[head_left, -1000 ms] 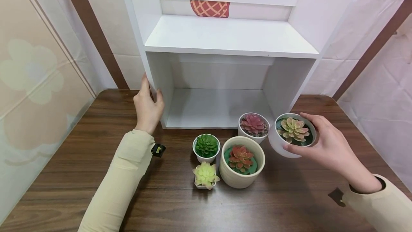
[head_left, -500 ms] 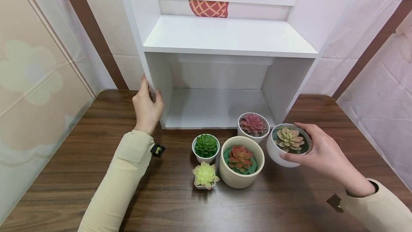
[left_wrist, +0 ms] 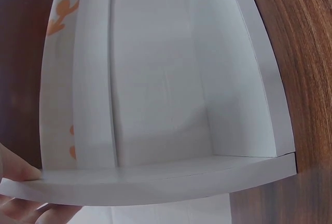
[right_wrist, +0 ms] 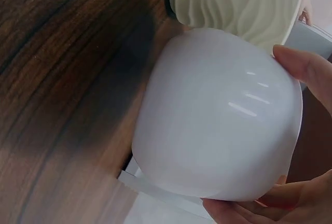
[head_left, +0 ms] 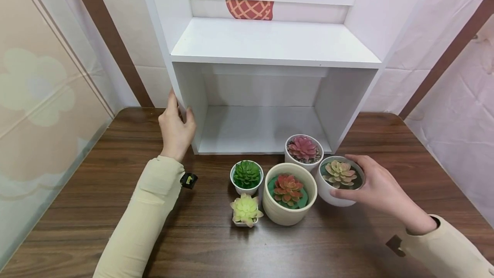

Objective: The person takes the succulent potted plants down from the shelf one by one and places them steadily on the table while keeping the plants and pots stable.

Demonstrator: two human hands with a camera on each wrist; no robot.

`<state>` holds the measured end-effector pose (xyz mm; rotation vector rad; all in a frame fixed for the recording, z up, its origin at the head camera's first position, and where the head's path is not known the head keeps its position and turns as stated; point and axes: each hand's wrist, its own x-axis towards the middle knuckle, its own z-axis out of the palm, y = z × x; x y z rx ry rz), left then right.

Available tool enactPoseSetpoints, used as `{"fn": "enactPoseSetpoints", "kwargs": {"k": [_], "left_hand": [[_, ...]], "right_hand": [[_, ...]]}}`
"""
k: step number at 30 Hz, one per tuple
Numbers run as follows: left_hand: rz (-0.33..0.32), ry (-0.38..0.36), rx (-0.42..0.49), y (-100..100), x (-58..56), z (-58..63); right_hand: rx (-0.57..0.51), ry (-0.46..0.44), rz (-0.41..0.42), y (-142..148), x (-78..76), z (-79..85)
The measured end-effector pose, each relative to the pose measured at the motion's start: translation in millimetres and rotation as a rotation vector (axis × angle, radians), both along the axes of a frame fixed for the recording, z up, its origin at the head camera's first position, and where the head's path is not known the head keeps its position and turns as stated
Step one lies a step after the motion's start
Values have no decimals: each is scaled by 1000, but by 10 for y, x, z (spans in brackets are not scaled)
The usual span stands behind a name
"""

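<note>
My right hand (head_left: 380, 185) holds a round white pot (right_wrist: 218, 115) with a pale yellow-pink succulent (head_left: 339, 173), thumb on the near side and fingers round the far side. This pot stands close to the right of a cream ribbed pot (head_left: 289, 216) with a red succulent; whether its base touches the table is hard to tell. My left hand (head_left: 176, 130) grips the left side panel of a white desktop shelf (head_left: 270, 60), and in the left wrist view its fingers (left_wrist: 18, 164) lie on both faces of that panel.
A pink succulent in a white pot (head_left: 304, 151) stands at the shelf's front edge. Left of the cream pot are a dark green succulent (head_left: 247, 175) and a yellow-green one (head_left: 246, 210) in small white pots. Wood-grain table (head_left: 216, 252) lies beneath; printed cloth (head_left: 50, 76) hangs around.
My right hand has lowered the white pot and brought it left and nearer to me, up close to the cream pot. The left hand keeps its grip on the shelf.
</note>
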<state>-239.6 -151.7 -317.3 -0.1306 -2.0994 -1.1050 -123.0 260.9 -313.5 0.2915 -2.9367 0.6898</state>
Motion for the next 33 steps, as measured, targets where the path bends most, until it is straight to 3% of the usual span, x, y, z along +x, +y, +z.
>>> {"fn": "enactPoseSetpoints", "kwargs": {"k": [21, 33], "left_hand": [[7, 9, -8, -3, -12, -3], [9, 8, -10, 0, -6, -1]], "right_hand": [[-13, -85, 14, -43, -33, -110], [-16, -77, 23, -49, -29, -140]]}}
